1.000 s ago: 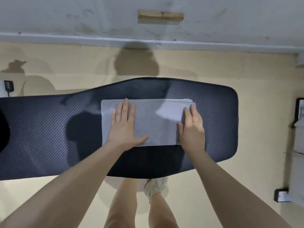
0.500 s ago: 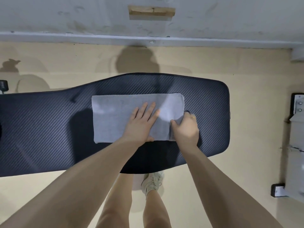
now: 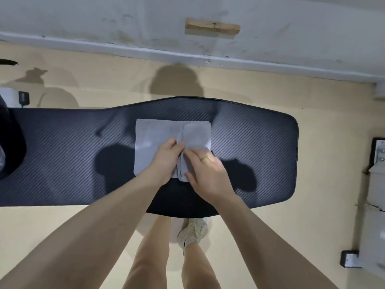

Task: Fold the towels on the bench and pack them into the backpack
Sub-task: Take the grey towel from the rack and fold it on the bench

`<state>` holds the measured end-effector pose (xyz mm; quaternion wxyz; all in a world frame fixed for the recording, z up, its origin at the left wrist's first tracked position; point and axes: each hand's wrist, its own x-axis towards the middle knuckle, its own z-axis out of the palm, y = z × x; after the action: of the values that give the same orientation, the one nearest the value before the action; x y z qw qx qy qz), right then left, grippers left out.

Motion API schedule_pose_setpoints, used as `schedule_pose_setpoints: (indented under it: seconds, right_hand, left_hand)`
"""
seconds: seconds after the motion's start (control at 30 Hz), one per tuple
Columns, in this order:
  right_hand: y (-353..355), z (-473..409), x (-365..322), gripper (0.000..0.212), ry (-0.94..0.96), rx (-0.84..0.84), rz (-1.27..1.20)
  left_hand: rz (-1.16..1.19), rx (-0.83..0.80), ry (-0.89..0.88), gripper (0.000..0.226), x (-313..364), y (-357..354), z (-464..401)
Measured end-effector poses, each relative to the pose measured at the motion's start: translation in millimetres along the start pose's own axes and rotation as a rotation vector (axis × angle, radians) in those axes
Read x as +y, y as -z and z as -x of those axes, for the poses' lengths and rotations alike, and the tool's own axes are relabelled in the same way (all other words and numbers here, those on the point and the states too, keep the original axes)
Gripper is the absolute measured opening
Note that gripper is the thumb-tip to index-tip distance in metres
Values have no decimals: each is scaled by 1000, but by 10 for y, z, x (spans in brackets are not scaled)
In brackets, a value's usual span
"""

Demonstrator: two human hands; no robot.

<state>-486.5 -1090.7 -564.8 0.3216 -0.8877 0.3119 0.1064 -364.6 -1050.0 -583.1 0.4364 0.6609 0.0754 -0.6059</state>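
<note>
A grey towel [image 3: 154,140] lies in the middle of the black padded bench [image 3: 254,147]. Its right part is folded over to the left, so a flap [image 3: 198,134] covers the right half. My left hand [image 3: 166,159] has curled fingers that pinch the towel at the flap's edge. My right hand [image 3: 208,167], with a ring, rests on the flap with fingers and thumb spread. A dark rounded thing, apparently the backpack [image 3: 12,138], sits on the bench at the far left, mostly out of frame.
The bench stands on a beige floor beside a grey wall [image 3: 104,24] bearing a wooden block [image 3: 212,28]. Grey metal equipment [image 3: 375,205] stands at the right edge. A small black device [image 3: 23,98] lies far left. My legs and a shoe [image 3: 193,232] are below the bench.
My right hand carried the towel's right end over to the middle, forming a flap. My left hand went from flat on the towel to curled at the flap's edge.
</note>
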Motion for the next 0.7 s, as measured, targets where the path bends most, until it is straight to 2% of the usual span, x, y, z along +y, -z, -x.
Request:
schedule_pose_setpoints:
  seconds: [0.1,0.23,0.4,0.47,0.53,0.6,0.7]
  right_hand:
    - [-84,-68,95,77,22,-44,45]
    - [-87,-241,146,95,31,-124,134]
    - [-127,-372,74,95,-18,-188,221]
    - [-155,-390,36,96,-34,-204,254]
    - [-173,-388,16,96,-55,-234,280]
    - [-160,-391,4,96,-66,-261,304]
    - [-113,-404,-31,95,-72,-300,320]
  left_hand:
    - [-147,55,-96,16,-34,62,-43]
    - [-264,162,-194,29,-25,168,-15]
    - [-895,405,-372,41,-116,547,41]
    - [-963,532,-263,49,-152,702,39]
    - [-884,591,-103,55,-168,807,42]
    - [-803,557,-25,50,-186,869,32]
    - [-726,422,52,41,-182,879,18]
